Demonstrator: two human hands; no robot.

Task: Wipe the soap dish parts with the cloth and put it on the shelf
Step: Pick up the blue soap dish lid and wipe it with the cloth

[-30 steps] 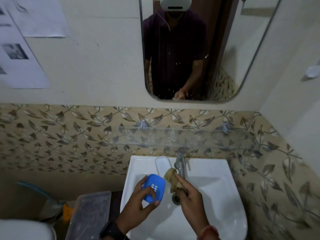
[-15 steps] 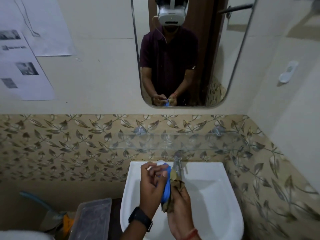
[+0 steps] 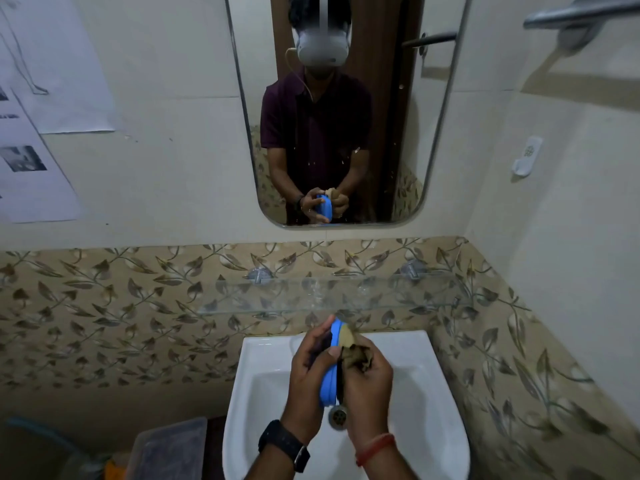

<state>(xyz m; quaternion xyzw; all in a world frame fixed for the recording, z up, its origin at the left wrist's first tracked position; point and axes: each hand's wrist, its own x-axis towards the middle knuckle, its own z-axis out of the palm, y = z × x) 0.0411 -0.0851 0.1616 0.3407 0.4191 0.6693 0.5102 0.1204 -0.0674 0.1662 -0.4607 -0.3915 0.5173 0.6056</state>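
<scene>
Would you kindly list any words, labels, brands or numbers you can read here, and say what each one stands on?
No text can be read in this view.
Paper sheets taped to the wall: printed pictures and a dark line of print, too blurred to read.
White headset seen in the mirror: no readable marking.
Blue soap dish part, held by the left hand: no label visible.
Black wristwatch: no digits visible.

Black wristwatch (image 3: 284,445), orange thread bracelet (image 3: 375,447)

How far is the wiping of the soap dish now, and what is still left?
Nothing looks finished yet. In hand: the left hand holds the blue plastic soap dish part on edge above the white ceramic sink, and the right hand presses the brown cloth against it. Left: placing it on the glass shelf, which holds nothing.
</scene>
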